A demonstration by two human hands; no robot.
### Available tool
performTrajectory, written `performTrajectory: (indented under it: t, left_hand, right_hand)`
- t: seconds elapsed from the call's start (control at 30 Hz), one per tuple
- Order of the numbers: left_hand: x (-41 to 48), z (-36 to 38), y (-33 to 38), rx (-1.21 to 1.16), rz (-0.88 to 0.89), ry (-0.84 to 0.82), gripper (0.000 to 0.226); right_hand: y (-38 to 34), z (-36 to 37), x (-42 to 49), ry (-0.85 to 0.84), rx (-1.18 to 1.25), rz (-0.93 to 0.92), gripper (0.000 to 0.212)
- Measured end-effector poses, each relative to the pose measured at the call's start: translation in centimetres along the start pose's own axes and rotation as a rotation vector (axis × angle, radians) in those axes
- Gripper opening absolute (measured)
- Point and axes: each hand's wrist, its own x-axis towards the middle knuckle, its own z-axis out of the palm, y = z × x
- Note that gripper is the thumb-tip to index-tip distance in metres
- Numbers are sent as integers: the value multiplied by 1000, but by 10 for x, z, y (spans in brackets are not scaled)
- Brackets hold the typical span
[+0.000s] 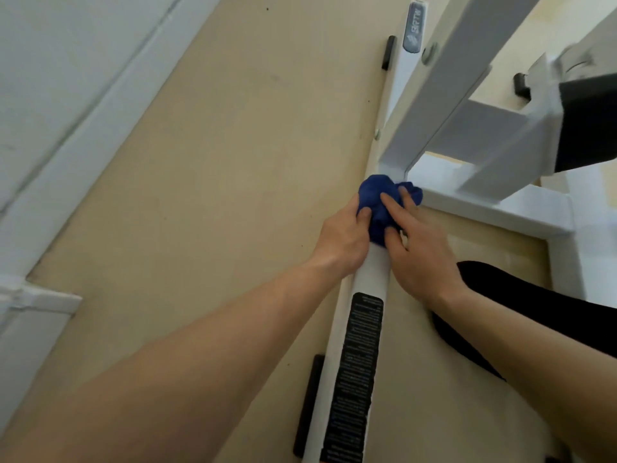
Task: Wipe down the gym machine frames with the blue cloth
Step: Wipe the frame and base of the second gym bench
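A bunched blue cloth (380, 198) lies on the white floor bar of the gym machine frame (370, 272), just below the joint where an upright post and a cross bar meet. My left hand (344, 235) grips the cloth from the left side, fingers curled into it. My right hand (420, 242) lies over the cloth from the right, its straight fingers pressing on the fabric. A black label (357, 372) runs along the bar nearer to me.
White frame members (444, 95) rise to the upper right, with a black pad (587, 121) at the right edge. The floor is beige (217, 162), with a white skirting and wall (66, 111) to the left. A black-clad leg or foot (500, 302) rests right of the bar.
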Motion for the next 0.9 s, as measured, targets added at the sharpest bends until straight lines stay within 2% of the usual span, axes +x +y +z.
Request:
performTrajectory:
  t: [0.13, 0.2, 0.3, 0.37, 0.47, 0.53, 0.6, 0.7, 0.8, 0.9]
  left_hand:
    - [-73, -10, -27, 13, -24, -47, 33]
    - [-72, -13, -34, 63, -49, -75, 32]
    - [-44, -10, -29, 92, -116, -80, 35]
    - [-55, -8, -27, 94, -132, -69, 35]
    - [-122, -18, -35, 89, -100, -108, 30]
    - [-154, -25, -34, 88, -17, -161, 38]
    - [-149, -23, -33, 186, 81, -190, 50]
    - [-124, -12, -21, 394, 144, -221, 64]
    - [-94, -9, -13, 574, 176, -191, 64]
    - [-53, -7, 2, 790, 293, -180, 59]
  right_hand:
    - [6, 2, -68, -91, -234, -206, 54]
    - [8, -3, -61, -132, -302, -255, 53]
    - [-3, -5, -24, -197, -204, -174, 48]
    - [-10, -4, -27, -254, -156, -148, 48]
    - [-6, -6, -85, -305, -133, -231, 51]
    - [-1, -2, -127, -289, -68, -249, 55]
    - [1, 9, -145, -232, 48, -182, 60]
    - [-7, 26, -140, -11, 381, 50, 59]
    - [-9, 40, -111, 52, 709, 234, 60]
    - [7, 51, -74, 113, 796, 287, 58]
